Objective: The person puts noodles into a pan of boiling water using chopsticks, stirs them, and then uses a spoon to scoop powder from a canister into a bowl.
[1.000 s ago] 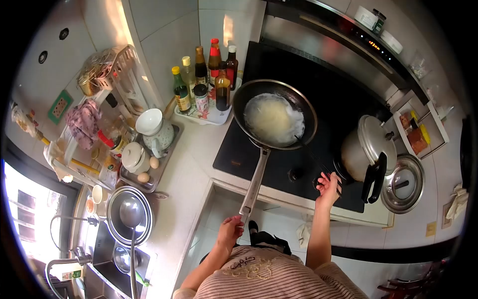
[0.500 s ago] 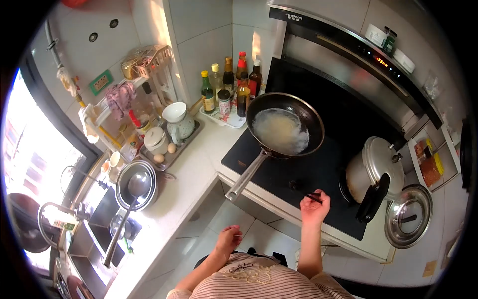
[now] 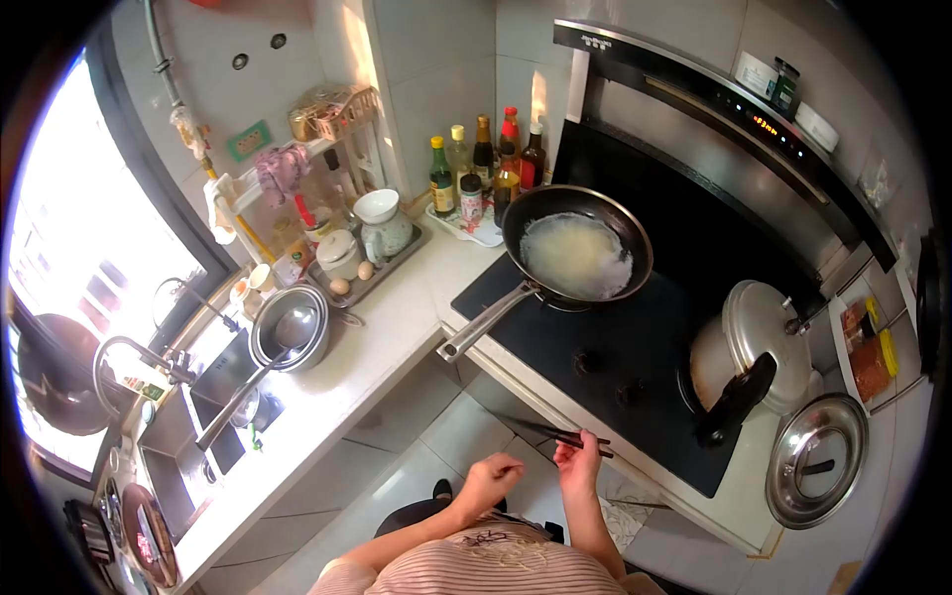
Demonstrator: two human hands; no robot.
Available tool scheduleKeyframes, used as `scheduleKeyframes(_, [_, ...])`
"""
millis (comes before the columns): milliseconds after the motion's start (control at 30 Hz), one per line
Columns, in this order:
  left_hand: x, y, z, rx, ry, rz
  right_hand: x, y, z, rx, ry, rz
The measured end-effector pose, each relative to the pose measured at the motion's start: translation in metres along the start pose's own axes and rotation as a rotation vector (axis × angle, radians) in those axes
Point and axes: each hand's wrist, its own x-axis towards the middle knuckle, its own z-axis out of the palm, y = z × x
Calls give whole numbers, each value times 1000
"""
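Chopsticks (image 3: 569,439) are now withdrawn from pan (image 3: 638,236), gripped in right hand (image 3: 578,462); left hand (image 3: 490,479) curled, nothing seen held; stirring seemingly paused.

Daylight is admitted through the overexposed, dark-framed window (image 3: 99,198), and glare is cast on the glossy white countertop (image 3: 397,307) toward its window-side edge; the black glass cooktop (image 3: 654,339) is dimly lit. Outer lines are bowed by fisheye distortion.
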Motion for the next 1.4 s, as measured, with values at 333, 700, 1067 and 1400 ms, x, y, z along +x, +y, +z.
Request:
scheduleKeyframes(333, [22,37,-44,329,-101,230,-33,10,56,-459,-316,-191])
scheduleKeyframes(700, [71,-75,-137,-441,732,-240,-25,39,61,-754,-520,-3])
scheduleKeyframes(1067, [133,-101,-207,10,768,-512,-29,46,44,-723,-402,14])
scheduleKeyframes(1400, [162,-80,-209,427,823,-495,-22,49,33,-700,-299,-2])
